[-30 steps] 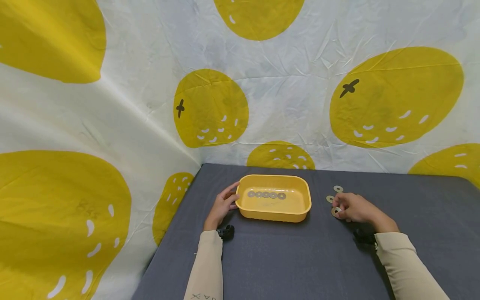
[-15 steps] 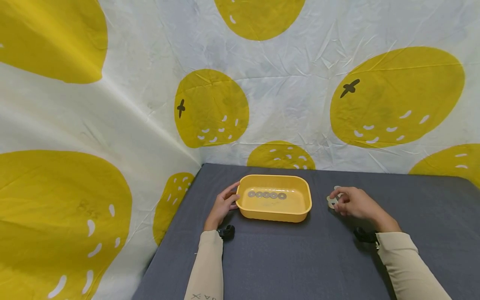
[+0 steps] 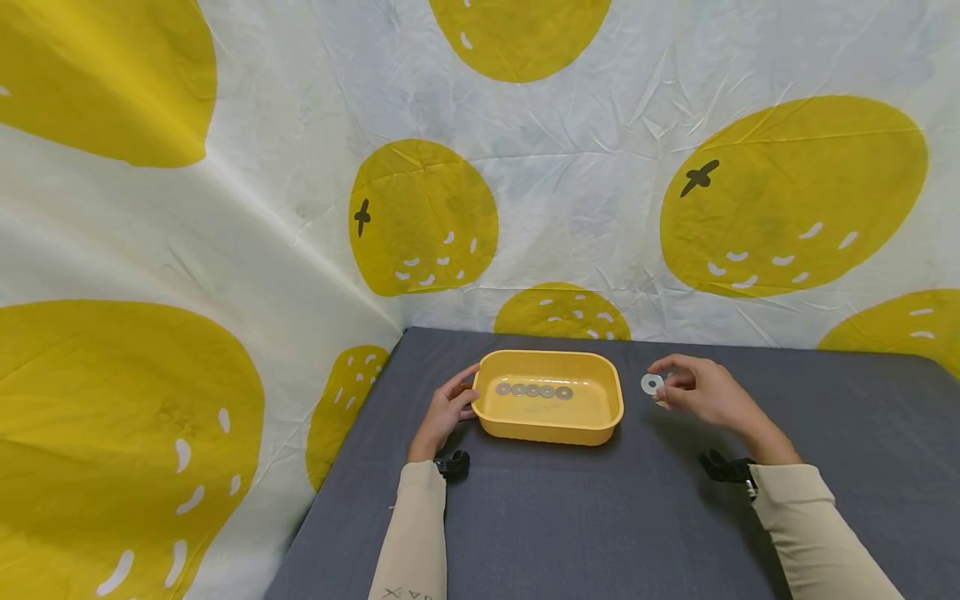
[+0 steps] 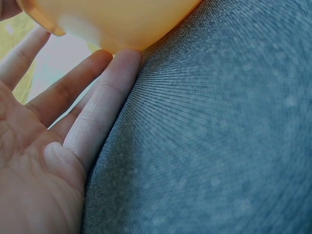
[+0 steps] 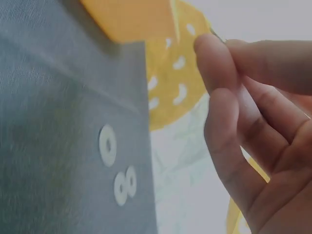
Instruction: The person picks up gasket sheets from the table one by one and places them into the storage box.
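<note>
A yellow plastic tray stands on the dark cloth, with a row of several flat metal washers on its floor. My left hand holds the tray's left end, one fingertip over the rim and others against the outer wall, as the left wrist view shows. To the right of the tray, my right hand pinches a washer between thumb and finger, raised above the cloth. In the right wrist view that washer shows only as a thin edge. Below the hand lie loose washers, mostly hidden in the head view.
The table is covered in dark grey cloth. A white sheet printed with yellow fruit hangs behind it and along the left side. Black wrist straps sit at both wrists.
My right hand has pinched a washer off the cloth, lifted it and moved it slightly left toward the tray. My left hand and the tray have stayed in place.
</note>
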A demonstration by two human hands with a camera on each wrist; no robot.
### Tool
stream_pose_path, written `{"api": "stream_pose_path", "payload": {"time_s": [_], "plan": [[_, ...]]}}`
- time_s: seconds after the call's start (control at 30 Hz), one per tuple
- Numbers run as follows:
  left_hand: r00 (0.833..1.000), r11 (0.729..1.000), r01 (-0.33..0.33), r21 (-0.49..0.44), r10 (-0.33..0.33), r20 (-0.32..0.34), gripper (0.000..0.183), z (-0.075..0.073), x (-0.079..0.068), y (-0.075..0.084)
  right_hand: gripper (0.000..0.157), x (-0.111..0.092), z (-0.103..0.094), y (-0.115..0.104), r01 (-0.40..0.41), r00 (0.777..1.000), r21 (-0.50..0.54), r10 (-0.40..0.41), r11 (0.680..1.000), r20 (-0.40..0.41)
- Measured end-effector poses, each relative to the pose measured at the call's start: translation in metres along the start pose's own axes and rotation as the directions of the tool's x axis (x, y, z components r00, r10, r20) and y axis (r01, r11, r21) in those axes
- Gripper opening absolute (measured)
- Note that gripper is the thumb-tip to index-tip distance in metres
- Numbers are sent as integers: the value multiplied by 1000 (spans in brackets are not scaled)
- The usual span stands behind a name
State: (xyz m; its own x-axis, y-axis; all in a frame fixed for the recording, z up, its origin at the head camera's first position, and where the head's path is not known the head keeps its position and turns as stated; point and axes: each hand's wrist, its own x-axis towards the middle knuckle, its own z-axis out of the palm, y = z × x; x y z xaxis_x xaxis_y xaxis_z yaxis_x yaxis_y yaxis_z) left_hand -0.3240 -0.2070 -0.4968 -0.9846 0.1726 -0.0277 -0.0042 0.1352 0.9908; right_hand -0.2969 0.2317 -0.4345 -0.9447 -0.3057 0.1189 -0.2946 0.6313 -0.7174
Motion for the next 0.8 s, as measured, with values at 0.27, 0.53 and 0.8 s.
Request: {"api": "stream_pose_path", "payload": {"time_s": [0.27,0.53,0.8], "plan": [[1000,1000,-16,-4,16,4,53,-1,-1,1,33,0,11,-28,39,997,1,-39,999,-72],[1000,1000,-6,10,6,-1,54,-1,-2,2,33,1,36,-59,77,992,71,-69,995,-105],[1000,1000,-9,-7,9,-6,53,1,-4,4,32,15,70,-83,84,992,147,-70,986,-103]]}}
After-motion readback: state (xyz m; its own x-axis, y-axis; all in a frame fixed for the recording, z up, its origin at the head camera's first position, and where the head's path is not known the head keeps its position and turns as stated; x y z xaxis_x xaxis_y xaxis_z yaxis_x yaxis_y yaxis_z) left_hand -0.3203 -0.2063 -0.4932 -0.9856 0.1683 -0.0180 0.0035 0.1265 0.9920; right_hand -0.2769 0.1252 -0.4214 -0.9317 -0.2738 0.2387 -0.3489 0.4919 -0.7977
